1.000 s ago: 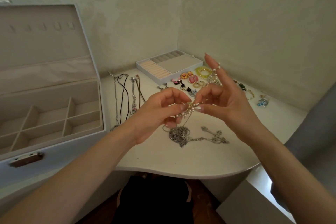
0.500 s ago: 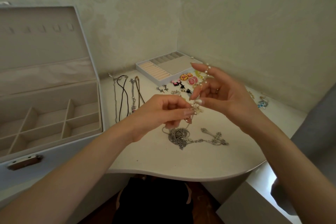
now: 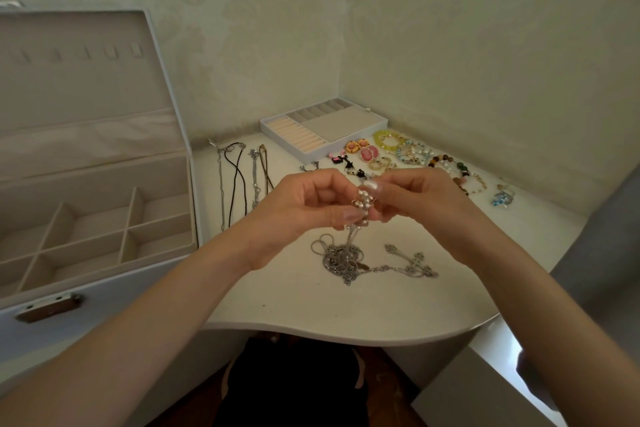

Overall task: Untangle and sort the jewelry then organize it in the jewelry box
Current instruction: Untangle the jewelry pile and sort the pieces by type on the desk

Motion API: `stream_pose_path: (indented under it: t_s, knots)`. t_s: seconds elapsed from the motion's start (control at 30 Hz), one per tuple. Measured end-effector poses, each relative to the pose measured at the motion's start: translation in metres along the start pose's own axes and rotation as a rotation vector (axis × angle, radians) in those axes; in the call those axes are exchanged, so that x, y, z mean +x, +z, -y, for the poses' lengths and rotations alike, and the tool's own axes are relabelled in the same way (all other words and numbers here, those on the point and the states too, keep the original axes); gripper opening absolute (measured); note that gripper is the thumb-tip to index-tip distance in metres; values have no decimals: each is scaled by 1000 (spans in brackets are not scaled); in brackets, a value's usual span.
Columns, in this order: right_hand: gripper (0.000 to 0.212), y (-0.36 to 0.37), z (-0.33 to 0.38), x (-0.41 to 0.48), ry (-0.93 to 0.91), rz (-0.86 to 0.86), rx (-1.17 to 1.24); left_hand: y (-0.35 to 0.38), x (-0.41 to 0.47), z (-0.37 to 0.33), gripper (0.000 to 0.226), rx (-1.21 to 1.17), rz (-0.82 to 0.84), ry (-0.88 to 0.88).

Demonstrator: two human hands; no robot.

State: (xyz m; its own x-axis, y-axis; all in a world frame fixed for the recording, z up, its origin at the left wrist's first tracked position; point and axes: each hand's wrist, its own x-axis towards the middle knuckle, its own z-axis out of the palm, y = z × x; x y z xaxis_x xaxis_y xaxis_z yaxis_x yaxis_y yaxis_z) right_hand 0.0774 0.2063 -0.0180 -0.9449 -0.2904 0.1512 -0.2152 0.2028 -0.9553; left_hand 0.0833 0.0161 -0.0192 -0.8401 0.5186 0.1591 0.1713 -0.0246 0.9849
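**Item:** pearl-beaded piece (image 3: 363, 201), centre of frame, held above the table (image 3: 311, 312). The left hand (image 3: 298, 215) and right hand (image 3: 422, 204) both pinch it with curled fingers. Thin strands hang from it into the silver chain tangle (image 3: 341, 260) lying just below.

**Risk:** pulling upward on knotted strands would likely tighten the knot or snap a fine link. A slipped pinch would drop the beads into the heap (more tangling).

**Surface:** white table with a curved front edge.
- Straightened necklaces (image 3: 239, 180), centre left.
- Ring tray (image 3: 332, 125), upper centre.
- Earrings (image 3: 363, 151) and beaded bracelets (image 3: 408, 149), right.
- Open jewelry box (image 3: 104, 305), left, with divided compartments.

**Room:** a corner with pale patterned wallpaper.
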Motion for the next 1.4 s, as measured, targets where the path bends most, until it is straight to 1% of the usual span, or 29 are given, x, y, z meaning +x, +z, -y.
stream_pose_path:
  t_s: [0.07, 0.13, 0.2, 0.27, 0.33, 0.47, 0.57, 0.63, 0.77, 0.87, 0.93, 1.0, 1.07, 1.23, 1.3, 1.4]
  knots:
    - [26, -1, -2, -1, 39, -66, 32, 0, 0, 0, 14, -8, -5, 8]
    - [28, -3, -4, -2, 67, -129, 5, 0, 0, 0, 12, -20, 1, 17]
    - [20, -4, -7, -5, 66, -185, -75, 0, -1, 0, 10, -33, 11, 29]
    - [13, -4, -9, -9, 27, -232, -104, -1, -1, 0, 10, -43, 7, 32]
    - [10, -3, -7, -15, -11, -196, -65, -3, -1, 1, 13, -40, -10, 29]
    - [23, -1, -1, -23, 23, 24, 13, -5, 2, 1, 20, -60, -2, 44]
    - [18, 1, -3, -23, 34, 81, -6, -7, 3, 2, 22, -74, 21, 55]
    - [19, 4, -4, -23, 32, 94, 3, -8, 3, 2, 19, -76, 24, 49]
    - [31, 10, -5, -21, 23, 97, 56, -9, 2, 1, 16, -82, 48, 37]
    - [35, 13, -7, -20, 29, 111, 106, -10, 2, 1, 17, -69, 60, 37]
    - [31, 17, -8, -21, 33, 123, 138, -10, 1, 0, 17, -58, 69, 42]
    - [19, 19, -8, -22, 24, 115, 163, -11, 1, -1, 18, -37, 77, 45]
    - [11, 17, -9, -21, 23, 103, 205, -11, 0, -3, 19, -11, 76, 47]
    - [9, 10, -10, -22, 22, 144, 249, -9, -2, -5, 22, 14, 55, 52]
    - [8, 8, -10, -22, 13, 112, 233, -11, -2, -5, 22, 36, 59, 58]
    - [14, 3, -9, -22, 1, 50, 179, -13, -3, -4, 24, 100, 71, 57]
